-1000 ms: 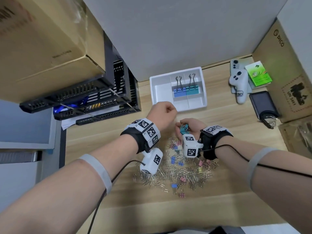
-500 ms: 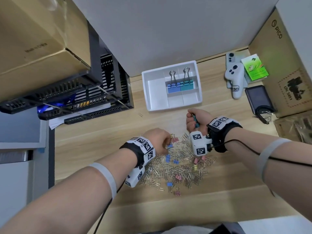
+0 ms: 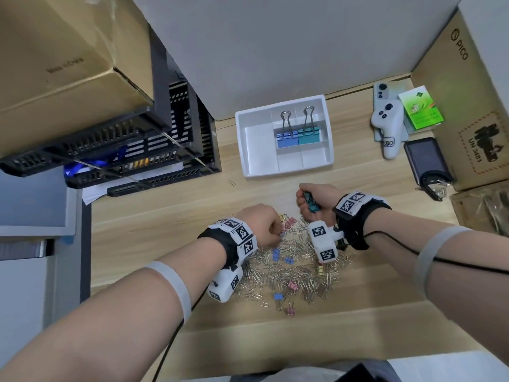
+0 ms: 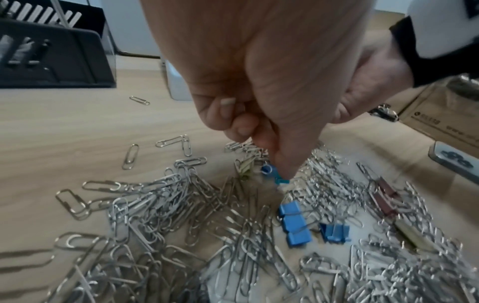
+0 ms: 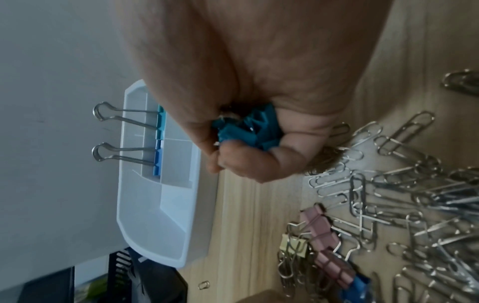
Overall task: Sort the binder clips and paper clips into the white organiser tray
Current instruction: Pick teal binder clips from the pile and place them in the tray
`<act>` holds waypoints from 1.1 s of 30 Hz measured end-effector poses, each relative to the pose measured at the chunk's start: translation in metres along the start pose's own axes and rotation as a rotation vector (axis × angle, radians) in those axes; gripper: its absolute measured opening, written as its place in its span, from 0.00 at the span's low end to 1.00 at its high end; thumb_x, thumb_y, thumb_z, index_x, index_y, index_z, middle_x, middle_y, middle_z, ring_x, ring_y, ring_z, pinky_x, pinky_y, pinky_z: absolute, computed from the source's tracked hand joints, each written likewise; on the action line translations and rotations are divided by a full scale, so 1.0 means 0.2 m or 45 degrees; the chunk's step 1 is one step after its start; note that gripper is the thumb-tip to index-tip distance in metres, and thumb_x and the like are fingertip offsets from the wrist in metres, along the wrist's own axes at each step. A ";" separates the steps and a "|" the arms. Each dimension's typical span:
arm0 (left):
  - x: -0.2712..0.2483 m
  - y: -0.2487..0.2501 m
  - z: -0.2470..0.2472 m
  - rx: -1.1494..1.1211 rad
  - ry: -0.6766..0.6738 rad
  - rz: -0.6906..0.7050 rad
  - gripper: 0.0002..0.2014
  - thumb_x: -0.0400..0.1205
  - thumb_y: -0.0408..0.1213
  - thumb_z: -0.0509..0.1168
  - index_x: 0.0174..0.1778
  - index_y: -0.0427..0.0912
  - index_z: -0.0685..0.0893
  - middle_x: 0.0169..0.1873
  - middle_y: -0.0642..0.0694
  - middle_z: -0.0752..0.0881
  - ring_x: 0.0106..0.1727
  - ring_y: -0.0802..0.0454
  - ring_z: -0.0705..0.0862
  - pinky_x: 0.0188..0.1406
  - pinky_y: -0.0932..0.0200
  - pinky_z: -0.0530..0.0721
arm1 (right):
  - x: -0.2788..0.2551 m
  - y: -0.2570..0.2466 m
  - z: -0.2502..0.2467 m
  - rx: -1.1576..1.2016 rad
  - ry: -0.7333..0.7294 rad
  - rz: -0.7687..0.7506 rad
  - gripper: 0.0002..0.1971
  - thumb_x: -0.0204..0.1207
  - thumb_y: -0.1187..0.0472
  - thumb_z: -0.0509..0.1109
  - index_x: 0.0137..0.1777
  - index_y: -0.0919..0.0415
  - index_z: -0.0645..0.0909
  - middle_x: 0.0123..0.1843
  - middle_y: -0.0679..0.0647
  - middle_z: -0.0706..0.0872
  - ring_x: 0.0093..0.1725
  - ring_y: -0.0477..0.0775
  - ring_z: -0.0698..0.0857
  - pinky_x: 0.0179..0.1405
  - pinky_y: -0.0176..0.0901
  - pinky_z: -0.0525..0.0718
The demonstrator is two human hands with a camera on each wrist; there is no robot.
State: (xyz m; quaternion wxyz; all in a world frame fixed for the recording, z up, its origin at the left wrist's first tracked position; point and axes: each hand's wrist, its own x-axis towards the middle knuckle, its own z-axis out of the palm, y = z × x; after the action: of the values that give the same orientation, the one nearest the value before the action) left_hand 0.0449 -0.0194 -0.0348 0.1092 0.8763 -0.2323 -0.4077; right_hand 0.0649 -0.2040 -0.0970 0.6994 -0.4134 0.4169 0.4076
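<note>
The white organiser tray (image 3: 257,150) stands at the back of the desk. A large blue binder clip (image 3: 286,141) and a large teal one (image 3: 309,137) stand upright in its rear compartments. In front of it lies a pile of silver paper clips (image 3: 289,271) mixed with small blue (image 4: 294,225) and pink binder clips (image 5: 326,242). My left hand (image 3: 276,234) reaches down into the pile's far edge, its fingertips pinching a small blue binder clip (image 4: 276,177). My right hand (image 3: 305,199) hovers between pile and tray, fist curled round several small teal binder clips (image 5: 249,129).
A black file rack (image 3: 165,150) and a cardboard box (image 3: 68,64) crowd the left. On the right lie a white controller (image 3: 387,128), a green packet (image 3: 420,108), a dark power bank (image 3: 424,158) and a cardboard box (image 3: 468,106). One stray paper clip (image 3: 232,183) lies left of the tray.
My left hand came back from near the tray and dropped onto the pile. My right hand, still gripping the teal clips, drew away from the pile toward the tray.
</note>
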 end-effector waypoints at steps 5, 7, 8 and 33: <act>-0.02 -0.02 -0.14 -0.367 0.219 -0.020 0.06 0.75 0.43 0.75 0.41 0.46 0.92 0.25 0.54 0.84 0.27 0.58 0.79 0.38 0.50 0.89 | -0.04 0.03 0.07 -0.131 -0.061 0.069 0.13 0.85 0.55 0.64 0.44 0.64 0.79 0.31 0.58 0.82 0.23 0.51 0.82 0.18 0.36 0.82; 0.01 -0.03 -0.19 -0.374 0.312 -0.012 0.05 0.76 0.43 0.75 0.43 0.47 0.92 0.25 0.52 0.84 0.27 0.56 0.80 0.40 0.47 0.90 | -0.07 0.02 0.10 -0.124 -0.148 0.111 0.13 0.85 0.55 0.64 0.53 0.67 0.79 0.35 0.62 0.84 0.27 0.54 0.85 0.20 0.39 0.85; 0.02 -0.03 -0.21 -0.354 0.345 -0.007 0.05 0.76 0.43 0.74 0.44 0.48 0.92 0.25 0.53 0.84 0.27 0.56 0.80 0.40 0.47 0.89 | -0.07 0.01 0.12 -0.092 -0.194 0.129 0.13 0.85 0.56 0.64 0.56 0.68 0.78 0.38 0.63 0.85 0.29 0.55 0.86 0.22 0.40 0.86; 0.12 -0.24 -0.47 -0.137 0.474 -0.309 0.22 0.79 0.44 0.67 0.68 0.43 0.76 0.54 0.45 0.83 0.49 0.48 0.83 0.50 0.55 0.83 | -0.31 -0.75 0.25 0.280 -0.195 -0.351 0.19 0.87 0.53 0.54 0.40 0.65 0.77 0.37 0.60 0.80 0.27 0.51 0.78 0.17 0.34 0.77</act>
State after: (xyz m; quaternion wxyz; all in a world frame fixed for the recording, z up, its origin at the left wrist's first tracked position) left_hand 0.1459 0.0103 -0.0093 0.1471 0.9508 -0.0790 -0.2610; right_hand 0.1952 -0.2212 0.0121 0.8192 -0.3556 0.3438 0.2902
